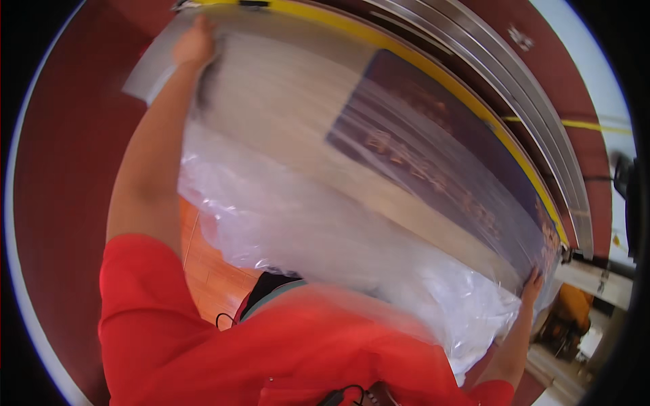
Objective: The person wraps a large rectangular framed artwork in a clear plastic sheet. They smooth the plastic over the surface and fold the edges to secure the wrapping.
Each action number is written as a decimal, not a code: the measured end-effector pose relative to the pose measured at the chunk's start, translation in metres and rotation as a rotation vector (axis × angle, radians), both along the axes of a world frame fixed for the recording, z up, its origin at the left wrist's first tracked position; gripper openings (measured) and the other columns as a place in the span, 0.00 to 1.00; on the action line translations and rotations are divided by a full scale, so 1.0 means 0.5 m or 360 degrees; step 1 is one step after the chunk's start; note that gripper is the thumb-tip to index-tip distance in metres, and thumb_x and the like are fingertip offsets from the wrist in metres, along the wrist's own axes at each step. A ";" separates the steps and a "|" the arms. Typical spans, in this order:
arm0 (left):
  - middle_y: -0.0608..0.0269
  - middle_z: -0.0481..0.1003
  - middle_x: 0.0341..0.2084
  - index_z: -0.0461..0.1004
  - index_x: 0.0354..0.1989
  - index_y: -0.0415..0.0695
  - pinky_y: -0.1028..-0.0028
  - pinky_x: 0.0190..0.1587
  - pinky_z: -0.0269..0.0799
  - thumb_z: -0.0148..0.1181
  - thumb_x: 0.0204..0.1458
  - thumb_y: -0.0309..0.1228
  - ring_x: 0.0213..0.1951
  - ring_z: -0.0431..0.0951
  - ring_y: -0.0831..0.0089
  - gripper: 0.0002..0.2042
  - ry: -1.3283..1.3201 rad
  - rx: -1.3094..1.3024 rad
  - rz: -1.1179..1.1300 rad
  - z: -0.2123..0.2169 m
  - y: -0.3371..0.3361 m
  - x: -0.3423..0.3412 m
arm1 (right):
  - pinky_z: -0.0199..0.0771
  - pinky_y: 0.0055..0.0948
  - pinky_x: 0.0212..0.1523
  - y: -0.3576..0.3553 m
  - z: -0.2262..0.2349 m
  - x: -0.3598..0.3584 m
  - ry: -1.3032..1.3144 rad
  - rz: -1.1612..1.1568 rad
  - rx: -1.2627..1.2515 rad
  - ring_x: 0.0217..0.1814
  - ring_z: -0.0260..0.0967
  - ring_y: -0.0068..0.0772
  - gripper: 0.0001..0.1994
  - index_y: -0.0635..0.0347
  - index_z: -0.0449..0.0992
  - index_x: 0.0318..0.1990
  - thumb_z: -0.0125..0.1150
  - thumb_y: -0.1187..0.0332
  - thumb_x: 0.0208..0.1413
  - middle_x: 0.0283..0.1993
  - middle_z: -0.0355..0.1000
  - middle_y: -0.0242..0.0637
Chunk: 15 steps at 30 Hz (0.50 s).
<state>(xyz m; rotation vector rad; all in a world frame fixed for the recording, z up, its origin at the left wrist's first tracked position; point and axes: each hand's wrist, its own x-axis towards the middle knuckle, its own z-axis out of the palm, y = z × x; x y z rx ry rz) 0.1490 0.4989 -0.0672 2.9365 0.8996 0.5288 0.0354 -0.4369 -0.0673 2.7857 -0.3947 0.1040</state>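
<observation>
A large cream-coloured panel [271, 88] with a dark purple printed section [433, 142] lies across in front of me, under clear plastic film [318, 230]. The film hangs down in crumpled folds towards my red shirt. My left hand [195, 44] is raised at the far left part of the panel, fingers closed on the film. At the near right corner my right hand [533, 285] has its fingers curled round the film's edge. Motion blurs both hands, and their fingertips are partly hidden.
A yellow strip [467, 91] runs along the panel's far edge. Beyond it are long grey metal rails [501, 68]. Dark red surfaces [61, 169] lie to the left, and orange-brown floor tiles [210, 271] show below. An orange object [574, 304] stands among clutter at the right.
</observation>
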 end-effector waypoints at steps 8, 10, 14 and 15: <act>0.44 0.70 0.31 0.69 0.35 0.40 0.60 0.40 0.63 0.36 0.49 0.42 0.36 0.70 0.52 0.19 -0.0325 -0.0267 0.0035 0.016 -0.014 -0.037 | 0.53 0.33 0.54 0.902 0.254 0.085 0.0490 0.1270 0.2351 0.54 0.57 0.35 0.22 0.66 0.60 0.49 0.45 0.58 0.52 0.49 0.61 0.43; 0.45 0.70 0.31 0.70 0.34 0.41 0.60 0.41 0.63 0.37 0.48 0.40 0.36 0.70 0.52 0.18 -0.0342 -0.0281 0.0017 -0.002 0.005 -0.044 | 0.57 0.34 0.52 1.100 0.259 0.031 0.1120 0.1754 0.2422 0.53 0.58 0.35 0.25 0.64 0.62 0.48 0.56 0.58 0.45 0.50 0.60 0.43; 0.46 0.71 0.30 0.70 0.31 0.41 0.60 0.40 0.64 0.40 0.47 0.38 0.35 0.70 0.52 0.15 -0.0407 -0.0383 0.0016 0.014 -0.016 -0.033 | 0.51 0.30 0.55 1.317 0.083 -0.077 0.1108 0.1897 0.2117 0.57 0.50 0.43 0.36 0.71 0.54 0.52 0.57 0.52 0.41 0.55 0.52 0.51; 0.46 0.71 0.29 0.70 0.30 0.41 0.60 0.40 0.64 0.40 0.47 0.38 0.35 0.70 0.51 0.15 -0.0412 -0.0414 -0.0003 0.018 -0.029 -0.027 | 0.49 0.29 0.56 1.321 -0.004 -0.080 0.1066 0.1694 0.1824 0.58 0.49 0.45 0.39 0.73 0.53 0.52 0.56 0.49 0.40 0.56 0.51 0.53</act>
